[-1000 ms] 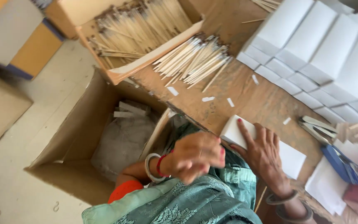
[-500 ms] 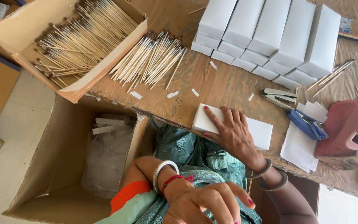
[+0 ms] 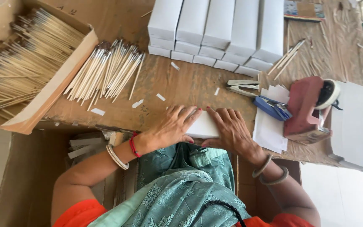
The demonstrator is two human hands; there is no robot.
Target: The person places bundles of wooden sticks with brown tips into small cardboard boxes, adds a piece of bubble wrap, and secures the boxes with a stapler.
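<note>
Both hands rest on a flat white carton blank at the near edge of the brown table. My left hand grips its left end, fingers curled over the top. My right hand presses on its right end. Only a small strip of the white piece shows between the hands. A loose pile of thin sticks lies to the left on the table.
A cardboard box of sticks sits far left. White long boxes are stacked at the back. A stapler, blue clip, red tape dispenser and white sheets lie right. An open carton stands below.
My left hand came up from my lap to the table and took hold of the white carton blank beside my right hand. The view shifted down and closer to the table.
</note>
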